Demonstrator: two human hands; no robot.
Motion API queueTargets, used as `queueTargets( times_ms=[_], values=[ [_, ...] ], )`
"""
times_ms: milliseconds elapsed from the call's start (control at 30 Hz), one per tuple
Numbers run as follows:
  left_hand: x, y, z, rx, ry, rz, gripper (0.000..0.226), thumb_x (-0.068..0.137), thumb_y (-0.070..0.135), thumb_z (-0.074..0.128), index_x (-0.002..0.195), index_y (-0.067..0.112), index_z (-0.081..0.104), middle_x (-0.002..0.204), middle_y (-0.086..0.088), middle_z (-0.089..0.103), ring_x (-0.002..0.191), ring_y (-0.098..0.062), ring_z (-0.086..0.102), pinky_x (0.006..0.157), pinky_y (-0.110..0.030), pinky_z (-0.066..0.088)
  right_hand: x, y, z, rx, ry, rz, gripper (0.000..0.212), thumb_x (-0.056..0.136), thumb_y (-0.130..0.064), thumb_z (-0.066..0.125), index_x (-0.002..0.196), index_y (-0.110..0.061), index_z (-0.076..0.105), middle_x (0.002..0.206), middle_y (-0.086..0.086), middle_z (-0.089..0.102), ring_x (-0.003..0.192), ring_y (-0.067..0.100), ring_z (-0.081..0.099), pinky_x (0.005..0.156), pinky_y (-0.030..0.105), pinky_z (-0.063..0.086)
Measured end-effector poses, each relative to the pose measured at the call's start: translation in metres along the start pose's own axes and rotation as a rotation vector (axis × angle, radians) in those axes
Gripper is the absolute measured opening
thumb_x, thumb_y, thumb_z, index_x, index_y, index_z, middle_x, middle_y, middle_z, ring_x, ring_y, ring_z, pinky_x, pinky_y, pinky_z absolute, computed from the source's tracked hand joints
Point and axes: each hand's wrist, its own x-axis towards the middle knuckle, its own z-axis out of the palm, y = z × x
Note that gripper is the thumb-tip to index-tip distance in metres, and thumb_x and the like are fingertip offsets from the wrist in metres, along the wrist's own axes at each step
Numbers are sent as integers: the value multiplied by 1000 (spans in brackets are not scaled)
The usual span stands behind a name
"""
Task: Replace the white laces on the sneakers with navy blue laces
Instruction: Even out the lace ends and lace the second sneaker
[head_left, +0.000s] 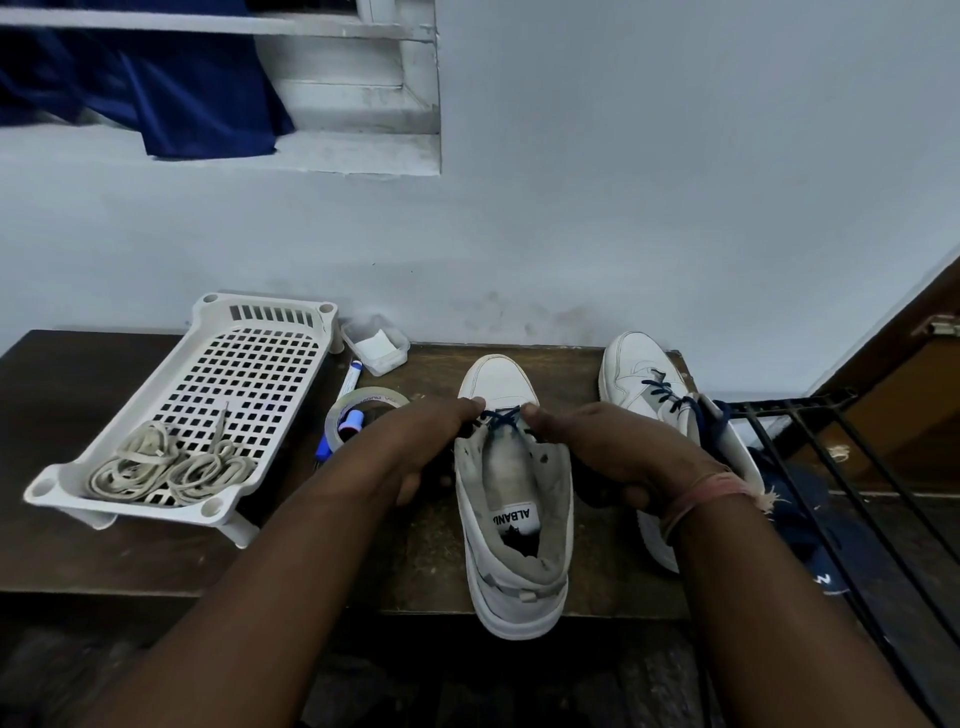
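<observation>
- Step in hand: the person is threading the navy lace (500, 417) through the lowest eyelets of the near sneaker (517, 499), which is standing toe-away on the wooden table (130, 551).
- The left hand (431, 436) and right hand (597, 447) are each pinching the lace either side of the tongue.
- The far sneaker (644, 379) is already carrying navy lacing, judged done.
- Next move, as judged: crossing the ends and feeding them up the next eyelet pair, keeping both lengths even.
- The white basket (208, 322) is holding the removed white laces (171, 462).
- The small clear tub (375, 344) is holding something white, unidentifiable.
</observation>
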Motion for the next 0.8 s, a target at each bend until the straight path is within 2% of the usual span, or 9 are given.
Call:
queueTargets(
  times_ms=[67,133,167,267,367,400,533,667,800],
  values=[
    [1,0,2,-39,5,-5,40,98,41,63,120,8,71,119,-16,74,105,-34,68,85,-41,47,4,1,4,49,-11,-9,49,94,-56,63,91,-7,71,57,5,58,42,18,54,47,27,45],
    [2,-1,5,-74,10,0,39,99,38,63,121,6,69,115,-18,73,96,-30,63,84,-40,46,7,0,8,118,12,-15,44,85,-50,67,90,-8,75,76,12,72,66,32,70,71,46,61],
    [2,-1,6,-90,17,3,37,100,37,62,120,6,69,113,-18,72,95,-29,61,84,-40,47,9,0,10,168,59,-5,42,80,-49,64,82,-8,74,77,13,73,70,34,71,77,51,61],
    [3,-3,9,-101,41,2,34,101,32,61,118,3,68,108,-21,70,93,-29,60,87,-43,50,12,-1,20,561,153,20,30,87,-28,59,65,-9,63,59,11,60,50,26,58,59,36,53],
    [4,-5,10,-130,47,13,29,101,26,60,115,2,67,98,-19,63,91,-29,55,82,-42,46,18,4,26,692,227,38,29,68,-38,65,73,-10,66,73,17,60,66,33,57,66,54,49],
    [4,-6,9,-135,45,15,25,101,24,59,112,3,67,97,-19,61,90,-29,54,81,-41,44,20,7,27,721,248,32,30,68,-39,64,74,-10,67,73,16,60,66,33,57,66,56,49],
    [4,-6,8,-185,39,-5,17,100,21,57,106,8,66,89,-15,60,78,-28,55,78,-41,44,19,4,27,887,325,41,22,90,-20,54,75,-6,62,64,13,57,53,27,52,61,40,46],
    [7,-3,3,-204,82,6,16,103,20,54,92,10,59,70,-5,53,51,-15,47,56,-32,41,25,6,26,1035,327,18,28,91,-11,47,66,-5,57,49,7,54,43,22,44,55,29,39],
    [6,-2,-2,-205,88,-21,31,104,22,52,75,15,51,52,2,46,39,-12,47,53,-31,39,27,3,23,1217,298,73,27,92,-6,40,66,-12,47,51,1,40,31,8,34,34,15,31]
  ],
)
